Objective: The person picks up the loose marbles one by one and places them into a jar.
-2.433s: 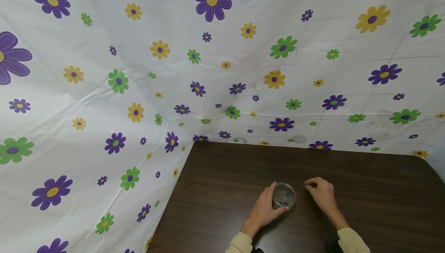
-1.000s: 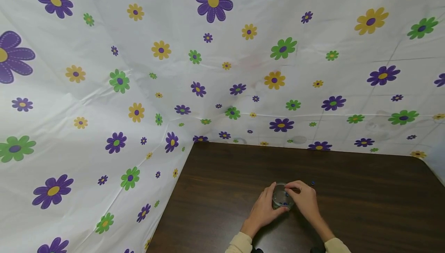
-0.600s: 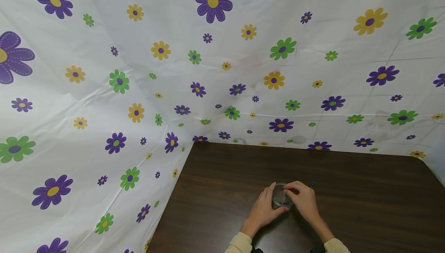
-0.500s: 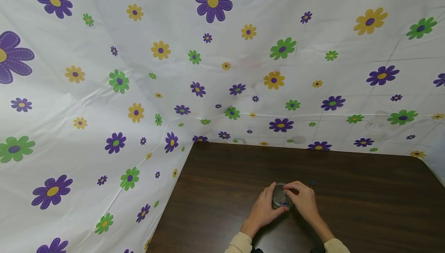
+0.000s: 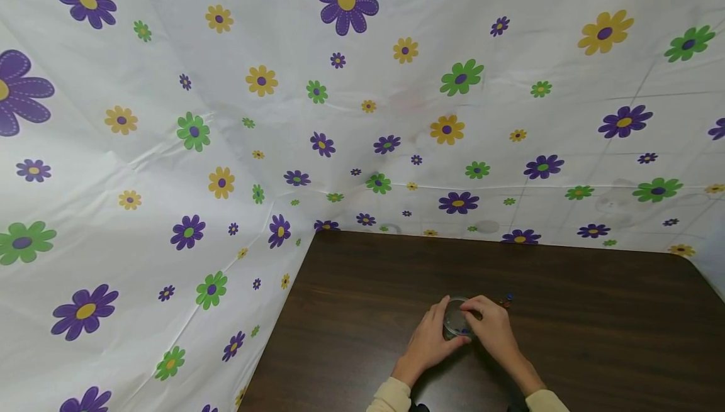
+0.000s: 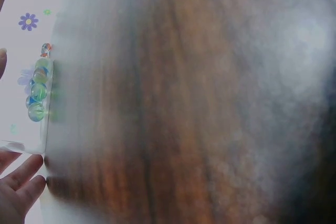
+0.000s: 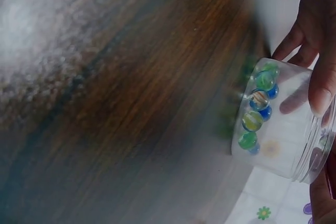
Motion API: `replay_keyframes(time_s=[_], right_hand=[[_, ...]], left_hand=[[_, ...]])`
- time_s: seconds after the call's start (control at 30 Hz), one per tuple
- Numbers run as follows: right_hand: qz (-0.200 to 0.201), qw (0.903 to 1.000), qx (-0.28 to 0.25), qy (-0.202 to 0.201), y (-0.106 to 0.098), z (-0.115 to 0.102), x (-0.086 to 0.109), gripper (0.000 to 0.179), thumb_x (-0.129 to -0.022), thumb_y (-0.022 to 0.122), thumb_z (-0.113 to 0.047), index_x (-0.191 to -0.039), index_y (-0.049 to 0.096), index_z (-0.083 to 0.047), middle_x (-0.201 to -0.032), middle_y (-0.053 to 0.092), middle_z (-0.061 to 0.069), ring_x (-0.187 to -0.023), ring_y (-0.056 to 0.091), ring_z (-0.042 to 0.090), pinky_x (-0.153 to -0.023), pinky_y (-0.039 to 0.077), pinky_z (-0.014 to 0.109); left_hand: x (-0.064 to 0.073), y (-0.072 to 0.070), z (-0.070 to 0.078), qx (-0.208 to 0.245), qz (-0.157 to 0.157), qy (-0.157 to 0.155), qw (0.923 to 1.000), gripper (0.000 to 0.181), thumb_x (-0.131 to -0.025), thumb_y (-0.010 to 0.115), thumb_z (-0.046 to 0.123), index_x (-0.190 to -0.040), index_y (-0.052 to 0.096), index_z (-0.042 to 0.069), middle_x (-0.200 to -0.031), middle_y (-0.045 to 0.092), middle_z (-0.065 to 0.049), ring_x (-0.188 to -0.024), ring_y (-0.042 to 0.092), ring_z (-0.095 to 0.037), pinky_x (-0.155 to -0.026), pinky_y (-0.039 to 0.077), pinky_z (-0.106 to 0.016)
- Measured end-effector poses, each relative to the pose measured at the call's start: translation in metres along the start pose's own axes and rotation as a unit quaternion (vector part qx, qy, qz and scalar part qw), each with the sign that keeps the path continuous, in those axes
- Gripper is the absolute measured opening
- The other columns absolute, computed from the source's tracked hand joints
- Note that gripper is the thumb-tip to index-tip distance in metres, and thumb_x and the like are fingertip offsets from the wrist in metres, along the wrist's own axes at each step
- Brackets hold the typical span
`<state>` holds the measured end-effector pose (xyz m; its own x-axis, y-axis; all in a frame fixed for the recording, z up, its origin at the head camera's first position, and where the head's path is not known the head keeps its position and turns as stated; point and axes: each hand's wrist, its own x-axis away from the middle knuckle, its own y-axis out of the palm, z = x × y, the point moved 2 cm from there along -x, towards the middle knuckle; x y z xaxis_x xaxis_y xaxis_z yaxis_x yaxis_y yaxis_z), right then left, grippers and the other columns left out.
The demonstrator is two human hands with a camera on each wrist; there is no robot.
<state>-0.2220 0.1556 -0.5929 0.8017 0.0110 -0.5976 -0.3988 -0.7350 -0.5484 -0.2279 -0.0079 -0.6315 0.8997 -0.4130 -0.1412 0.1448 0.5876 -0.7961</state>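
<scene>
A clear plastic jar (image 5: 455, 316) with a threaded neck stands on the table. Through its wall, the right wrist view shows green, blue and striped glass marbles (image 7: 252, 120) lying at its bottom. My left hand (image 5: 426, 344) grips the jar from the left, fingers behind it and thumb at the front. My right hand (image 5: 494, 329) is at the jar's right rim, index finger and thumb bent toward each other over the opening. I cannot tell whether they hold anything. Several loose marbles (image 5: 509, 297) lie on the table just beyond the right hand.
The dark wood table (image 5: 612, 317) spreads out around the hands. A white curtain (image 5: 408, 91) printed with flowers hangs behind the table and along its left side.
My right hand has come from beside the loose marbles leftward to the jar's rim, so those marbles now show. In the last half second it shifts slightly left. My left hand stays on the jar.
</scene>
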Motion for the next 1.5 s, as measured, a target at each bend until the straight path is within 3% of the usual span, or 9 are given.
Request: replay_keyframes(time_s=[0.1, 0.33, 0.8, 1.3, 1.5], right_hand=[[-0.001, 1.0, 0.002, -0.008, 0.0008, 0.0001, 0.0008, 0.028, -0.066, 0.087, 0.018, -0.081, 0.078, -0.003, -0.086, 0.07, -0.003, -0.079, 0.07, 0.018, -0.069, 0.057, 0.025], [0.004, 0.9997, 0.0, -0.025, 0.0031, 0.0024, 0.0025, 0.03, -0.065, 0.088, 0.019, -0.081, 0.077, -0.004, -0.085, 0.069, -0.002, -0.076, 0.068, 0.016, -0.066, 0.054, 0.019], [0.002, 0.9999, -0.005, -0.016, 0.0032, 0.0037, 0.004, 0.03, -0.066, 0.087, 0.018, -0.083, 0.077, -0.004, -0.085, 0.069, -0.004, -0.077, 0.068, 0.014, -0.066, 0.058, 0.029], [0.008, 0.9999, -0.011, -0.003, 0.001, 0.0022, 0.0016, 0.029, -0.067, 0.086, 0.018, -0.083, 0.078, -0.006, -0.083, 0.07, -0.004, -0.077, 0.069, 0.015, -0.071, 0.049, 0.014], [0.008, 0.9999, -0.012, 0.002, -0.0002, 0.0029, 0.0016, 0.029, -0.068, 0.086, 0.018, -0.083, 0.078, -0.006, -0.084, 0.07, -0.005, -0.077, 0.068, 0.013, -0.068, 0.053, 0.021]], left_hand=[[-0.0003, 0.0002, -0.0002, -0.002, -0.001, 0.001, 1.0, 0.093, -0.093, 0.067, 0.064, -0.163, 0.03, 0.015, -0.15, 0.052, -0.008, -0.13, 0.056, -0.023, -0.098, 0.053, -0.039], [-0.0011, -0.0001, -0.0001, -0.003, 0.002, 0.009, 1.0, 0.093, -0.093, 0.067, 0.064, -0.163, 0.03, 0.014, -0.149, 0.052, -0.008, -0.13, 0.056, -0.023, -0.097, 0.053, -0.038], [-0.0006, 0.0005, 0.0001, -0.004, 0.002, 0.007, 1.0, 0.092, -0.093, 0.067, 0.063, -0.163, 0.031, 0.014, -0.149, 0.053, -0.008, -0.13, 0.057, -0.023, -0.098, 0.053, -0.038], [-0.0006, -0.0001, 0.0016, -0.004, 0.0, -0.004, 1.0, 0.093, -0.092, 0.068, 0.063, -0.163, 0.031, 0.016, -0.149, 0.053, -0.008, -0.129, 0.057, -0.022, -0.097, 0.053, -0.039], [-0.0009, 0.0005, 0.0012, -0.003, -0.001, -0.002, 1.0, 0.093, -0.093, 0.069, 0.063, -0.163, 0.03, 0.016, -0.149, 0.052, -0.008, -0.129, 0.057, -0.023, -0.097, 0.053, -0.039]])
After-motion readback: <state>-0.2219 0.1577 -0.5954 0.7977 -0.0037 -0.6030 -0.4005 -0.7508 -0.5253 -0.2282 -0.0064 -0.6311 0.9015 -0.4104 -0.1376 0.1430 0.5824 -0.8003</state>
